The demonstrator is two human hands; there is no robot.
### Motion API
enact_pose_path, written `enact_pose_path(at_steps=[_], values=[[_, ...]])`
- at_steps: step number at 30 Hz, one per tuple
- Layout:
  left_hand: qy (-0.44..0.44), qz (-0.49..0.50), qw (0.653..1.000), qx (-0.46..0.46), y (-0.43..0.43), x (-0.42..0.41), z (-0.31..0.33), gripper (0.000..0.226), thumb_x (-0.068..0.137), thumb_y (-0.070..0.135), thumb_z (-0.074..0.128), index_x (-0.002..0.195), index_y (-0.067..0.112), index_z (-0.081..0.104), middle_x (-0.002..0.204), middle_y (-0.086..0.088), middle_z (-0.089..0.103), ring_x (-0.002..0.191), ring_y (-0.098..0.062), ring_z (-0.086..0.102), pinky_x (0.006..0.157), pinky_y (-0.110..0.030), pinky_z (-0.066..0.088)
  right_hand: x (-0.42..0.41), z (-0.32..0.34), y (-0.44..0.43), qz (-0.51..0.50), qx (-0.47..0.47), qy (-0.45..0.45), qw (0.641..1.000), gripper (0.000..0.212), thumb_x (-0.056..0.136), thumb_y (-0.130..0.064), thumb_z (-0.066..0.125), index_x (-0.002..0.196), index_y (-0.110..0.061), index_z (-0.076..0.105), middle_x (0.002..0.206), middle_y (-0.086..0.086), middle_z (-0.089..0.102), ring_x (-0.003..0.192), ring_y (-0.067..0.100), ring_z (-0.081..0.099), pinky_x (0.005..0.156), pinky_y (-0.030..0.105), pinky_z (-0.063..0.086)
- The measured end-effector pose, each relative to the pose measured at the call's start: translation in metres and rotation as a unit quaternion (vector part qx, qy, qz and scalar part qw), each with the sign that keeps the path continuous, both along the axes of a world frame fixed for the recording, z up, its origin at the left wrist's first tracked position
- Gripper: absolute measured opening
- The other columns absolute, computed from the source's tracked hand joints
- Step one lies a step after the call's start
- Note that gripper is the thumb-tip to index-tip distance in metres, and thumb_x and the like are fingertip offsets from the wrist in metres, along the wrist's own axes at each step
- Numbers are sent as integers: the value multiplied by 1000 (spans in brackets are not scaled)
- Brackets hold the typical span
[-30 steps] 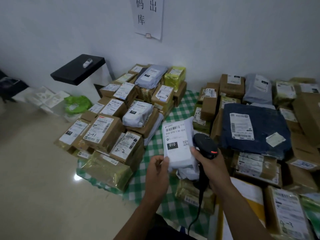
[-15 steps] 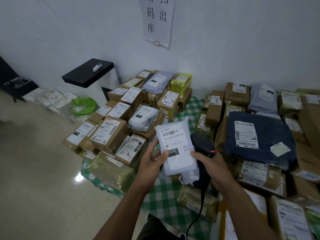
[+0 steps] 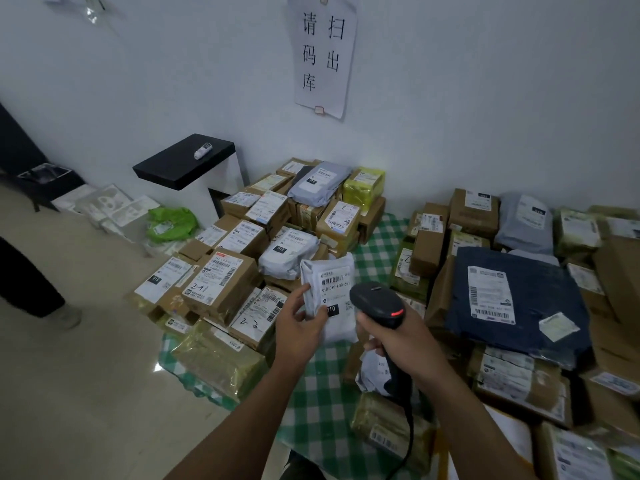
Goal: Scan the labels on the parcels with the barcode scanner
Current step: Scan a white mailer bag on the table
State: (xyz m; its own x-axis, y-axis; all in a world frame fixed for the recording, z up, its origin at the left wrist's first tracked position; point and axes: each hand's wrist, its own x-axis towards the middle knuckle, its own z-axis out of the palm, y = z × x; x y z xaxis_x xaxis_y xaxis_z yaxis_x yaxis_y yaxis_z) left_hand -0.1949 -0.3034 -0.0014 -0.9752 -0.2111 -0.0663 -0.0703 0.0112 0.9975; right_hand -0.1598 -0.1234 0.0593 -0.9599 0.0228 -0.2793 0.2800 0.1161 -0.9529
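My left hand [image 3: 299,329] holds a white soft parcel [image 3: 330,282] upright by its lower left edge, its barcode label facing me. My right hand [image 3: 398,336] grips the handle of a black barcode scanner [image 3: 377,301]. The scanner's head sits just in front of the parcel's lower right part, a red light glowing on it. Its cable [image 3: 408,434] hangs down toward me. Stacks of labelled cardboard boxes [image 3: 221,278] lie to the left on the green checked cloth [image 3: 322,403]. A large dark blue parcel [image 3: 516,303] lies to the right.
A black-topped stand [image 3: 183,161] with a small white device stands by the wall at the left. A green bag [image 3: 171,223] lies on the floor beside it. A paper sign [image 3: 322,53] hangs on the wall. A person's leg and shoe [image 3: 65,313] show at the far left.
The scanner head has come up and leftward in front of the parcel's label. The view has tilted up, showing more wall and floor. My left hand keeps hold of the parcel.
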Motion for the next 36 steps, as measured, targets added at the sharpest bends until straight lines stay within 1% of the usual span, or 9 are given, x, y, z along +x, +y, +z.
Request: enact_pose_path(at_steps=[6,10,15,22,26,28,32,34,36], values=[[-5,11,1000,-6,0,-8,-7,49,92,0,72,132,25,59,115,7,68,95,3,71,71,-15,57,-2,6,-4,47,4,-35,998,28,93,-35,77,118,-30,67,86,3,78,70,17,69,68,34,52],[-11,22,1000,-12,-3,-7,-16,52,92,1,73,138,19,57,121,2,68,98,-4,72,72,-19,60,-1,9,-7,57,-1,-42,998,24,94,-33,76,116,-30,68,85,4,78,70,17,69,67,33,52],[-19,18,999,-38,-9,-7,-21,55,91,3,74,140,18,57,122,6,67,96,4,69,72,-17,58,-1,11,-9,64,2,-59,996,26,92,-33,78,116,-26,69,79,5,76,68,17,67,64,32,51],[-28,28,998,-45,-14,-8,-24,55,92,6,74,141,20,56,124,6,66,102,-1,69,71,-17,58,-3,11,-12,67,-2,-79,995,28,92,-33,79,118,-27,68,76,5,74,67,17,66,63,30,50],[-30,25,998,-53,-15,-9,-24,53,92,3,74,141,16,57,113,17,64,95,15,66,71,-13,57,-1,14,-14,70,-12,-79,994,26,93,-29,77,118,-26,68,75,6,72,67,18,64,61,29,49],[-30,26,997,-59,-16,-11,-25,53,91,3,74,141,15,57,113,17,64,95,17,65,71,-13,56,-1,14,-14,71,-11,-78,994,26,94,-29,77,118,-27,68,75,6,72,66,17,65,60,28,50],[-24,36,997,-63,-17,-7,-23,51,91,3,74,139,14,57,124,3,67,97,11,66,73,-14,57,-1,13,-16,72,-2,-82,994,29,93,-32,77,119,-26,67,85,6,79,67,17,68,61,28,52],[-26,45,998,-46,-18,-1,-22,51,92,4,73,138,17,57,124,2,67,100,4,66,71,-14,57,-1,12,-18,74,-5,-80,994,29,93,-32,77,120,-28,66,91,4,80,68,18,69,63,28,53],[-27,60,997,-36,-22,9,-19,50,93,7,73,136,24,56,121,6,66,102,2,65,69,-12,55,0,11,-21,74,-4,-74,994,27,94,-32,76,119,-30,66,93,2,80,68,17,69,64,28,54]])
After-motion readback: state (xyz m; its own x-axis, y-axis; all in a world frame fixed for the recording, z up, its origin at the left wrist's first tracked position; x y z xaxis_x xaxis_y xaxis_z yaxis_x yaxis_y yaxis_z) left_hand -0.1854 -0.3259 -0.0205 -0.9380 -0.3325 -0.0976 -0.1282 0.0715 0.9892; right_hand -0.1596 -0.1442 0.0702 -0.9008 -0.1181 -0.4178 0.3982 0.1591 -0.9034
